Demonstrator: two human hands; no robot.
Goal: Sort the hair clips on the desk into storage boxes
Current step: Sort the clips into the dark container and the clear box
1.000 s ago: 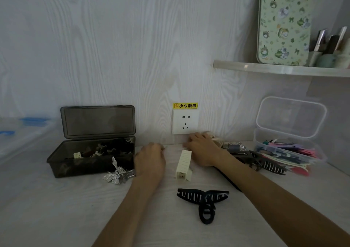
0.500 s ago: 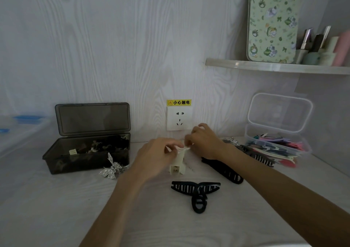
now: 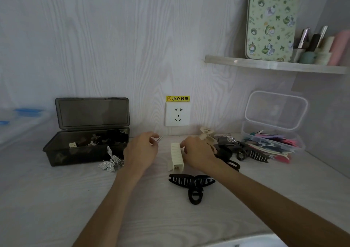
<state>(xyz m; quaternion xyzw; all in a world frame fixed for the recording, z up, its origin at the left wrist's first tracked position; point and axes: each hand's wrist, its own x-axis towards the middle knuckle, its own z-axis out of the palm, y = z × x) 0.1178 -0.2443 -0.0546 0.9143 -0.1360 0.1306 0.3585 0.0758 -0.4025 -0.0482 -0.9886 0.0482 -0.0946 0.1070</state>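
My left hand pinches a small clear hair clip between thumb and fingertips, just above the desk. A cream claw clip lies between my hands. My right hand rests with loosely curled fingers, its fingertips beside that clip's far end, holding nothing I can see. A large black claw clip lies nearer to me. An open dark storage box with clips inside stands at the left. An open clear box with coloured flat clips stands at the right.
A silver bow clip lies in front of the dark box. Another cream clip and a pile of black claw clips lie behind and right of my right hand. A wall socket and a shelf are on the wall.
Both hands pinched the small clip together half a second ago. Now only my left hand holds it, and my right hand has dropped beside the cream clip.
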